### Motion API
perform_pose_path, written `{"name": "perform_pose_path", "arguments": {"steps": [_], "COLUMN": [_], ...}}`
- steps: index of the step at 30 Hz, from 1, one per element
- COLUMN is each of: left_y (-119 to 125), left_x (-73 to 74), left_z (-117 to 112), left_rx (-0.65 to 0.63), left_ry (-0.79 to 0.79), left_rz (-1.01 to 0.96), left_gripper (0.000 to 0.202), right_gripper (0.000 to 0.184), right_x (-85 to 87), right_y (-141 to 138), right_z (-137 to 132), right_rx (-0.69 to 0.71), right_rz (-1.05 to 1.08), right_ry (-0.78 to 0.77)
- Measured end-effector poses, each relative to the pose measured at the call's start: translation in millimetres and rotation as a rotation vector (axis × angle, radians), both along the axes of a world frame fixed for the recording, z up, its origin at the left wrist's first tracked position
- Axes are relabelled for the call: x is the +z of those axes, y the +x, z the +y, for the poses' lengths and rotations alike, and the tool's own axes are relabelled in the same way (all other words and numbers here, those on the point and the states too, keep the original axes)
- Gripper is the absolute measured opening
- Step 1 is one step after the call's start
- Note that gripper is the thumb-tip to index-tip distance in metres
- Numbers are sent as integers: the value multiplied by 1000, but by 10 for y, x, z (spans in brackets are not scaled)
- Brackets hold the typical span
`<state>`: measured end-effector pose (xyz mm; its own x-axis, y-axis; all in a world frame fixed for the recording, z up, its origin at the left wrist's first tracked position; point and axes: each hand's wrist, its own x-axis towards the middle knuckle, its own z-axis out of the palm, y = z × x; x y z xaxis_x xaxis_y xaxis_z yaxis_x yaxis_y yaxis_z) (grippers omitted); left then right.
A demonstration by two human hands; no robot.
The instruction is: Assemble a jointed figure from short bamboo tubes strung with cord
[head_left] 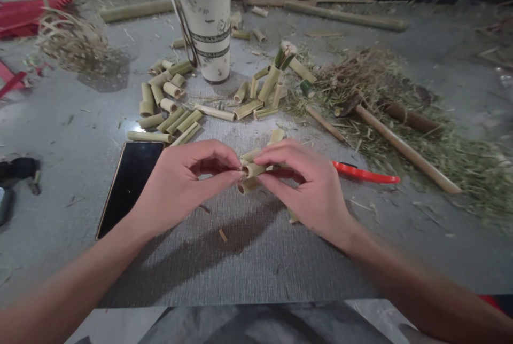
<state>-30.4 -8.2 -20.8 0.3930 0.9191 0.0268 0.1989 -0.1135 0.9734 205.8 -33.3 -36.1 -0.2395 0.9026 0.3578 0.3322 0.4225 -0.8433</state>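
Observation:
A short bamboo tube [255, 170] is pinched between the thumb and fingers of my right hand [306, 186], its open mouth facing left. At that mouth, the thumb and forefinger of my left hand [192, 178] press together; whatever lies between them is too small to make out. Other cut bamboo pieces [249, 186] show just beneath and behind the held tube, partly covered by my fingers. A red-handled tool [364, 172] sticks out from behind my right hand. Left of my left hand lies a dark phone [130, 184].
Several cut bamboo pieces [172, 90] lie beyond my hands. A white patterned cup [206, 29] stands behind them. On the right, a hammer [409, 143] rests on green and brown shavings [372, 77]. A woven ball [72, 39] and red material [32, 15] are at far left.

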Motion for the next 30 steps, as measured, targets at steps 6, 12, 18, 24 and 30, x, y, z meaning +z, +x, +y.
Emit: {"name": "perform_pose_path", "arguments": {"steps": [6,12,18,24,30], "left_y": [-4,16,24,26,42], "left_x": [9,65,53,22,-2], "left_z": [30,33,29,39,-26], "left_rx": [-46,-123,-216,-269,-130], "left_ry": [-32,-73,97,281,240], "left_rz": [6,81,158,234,114], "left_gripper": [9,11,26,28,26], "right_gripper": [17,19,17,18,36], "right_x": [10,26,10,12,10], "right_y": [-1,-21,-55,-53,-54], "right_z": [-8,-37,-53,-41,-35], "right_rx": [19,10,8,9,1], "right_rz": [-13,48,253,259,-35], "right_ry": [36,-53,-273,-297,-114]}}
